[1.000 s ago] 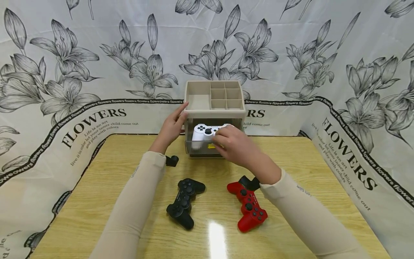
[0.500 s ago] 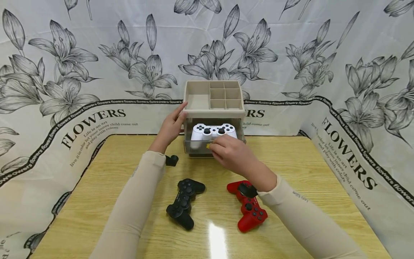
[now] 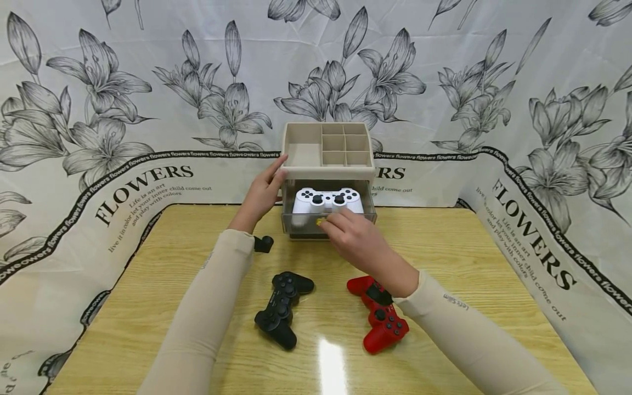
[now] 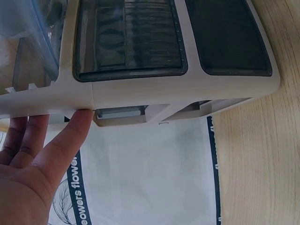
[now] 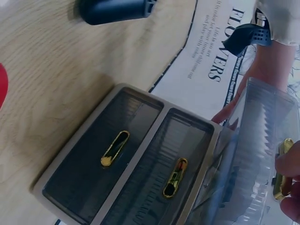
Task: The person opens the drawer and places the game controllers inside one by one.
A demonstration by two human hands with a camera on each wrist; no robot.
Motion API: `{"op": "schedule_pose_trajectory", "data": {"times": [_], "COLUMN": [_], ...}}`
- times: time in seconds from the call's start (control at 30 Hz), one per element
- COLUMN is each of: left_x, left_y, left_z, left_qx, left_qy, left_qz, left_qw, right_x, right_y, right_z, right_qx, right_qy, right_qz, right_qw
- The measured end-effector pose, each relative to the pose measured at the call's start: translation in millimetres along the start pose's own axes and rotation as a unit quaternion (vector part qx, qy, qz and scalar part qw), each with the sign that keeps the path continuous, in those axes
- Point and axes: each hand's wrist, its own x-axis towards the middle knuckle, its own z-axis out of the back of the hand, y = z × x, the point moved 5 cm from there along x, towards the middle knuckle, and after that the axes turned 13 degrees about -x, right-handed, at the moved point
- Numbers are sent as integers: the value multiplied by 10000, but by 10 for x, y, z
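A beige desk organizer [image 3: 327, 173] stands at the back of the table with its clear top drawer [image 3: 299, 226] pulled out. Inside that drawer lies a white game controller [image 3: 308, 204], sticks facing up. My right hand [image 3: 359, 241] pinches the drawer's gold handle [image 5: 281, 188] between thumb and fingers, partly hiding it. My left hand [image 3: 259, 198] rests against the organizer's left side; its fingers [image 4: 63, 147] touch the body's edge in the left wrist view, with some tips hidden behind it.
On the wooden table [image 3: 163, 263], a black controller [image 3: 281, 310] lies front left and a red controller [image 3: 385, 329] front right, partly covered by the right wrist's black camera mount [image 3: 379, 294]. Two lower drawers with gold handles [image 5: 115, 149] are closed. A flowered cloth [image 3: 197, 55] hangs behind.
My right hand has moved left and down from over the white controller's right half to the drawer handle, uncovering the controller's right stick and buttons. The left hand has stayed in place.
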Motion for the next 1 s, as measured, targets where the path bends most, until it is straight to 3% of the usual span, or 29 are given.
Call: {"op": "schedule_pose_trajectory", "data": {"times": [0.3,0.53,1.0], "left_x": [6,3,7], "left_y": [4,4,13], "left_z": [4,2,-6], "left_qx": [-48,-2,22], "left_qy": [-6,-3,24], "left_qz": [-9,19,-16], "left_qw": [10000,10000,10000], "right_x": [-27,-19,31], "right_y": [7,-34,-135], "right_z": [-37,-81,-184], "right_qx": [-302,-188,-119], "right_qy": [-159,-320,-187], "right_qz": [12,-112,-302], "right_qw": [9994,9992,9993]}}
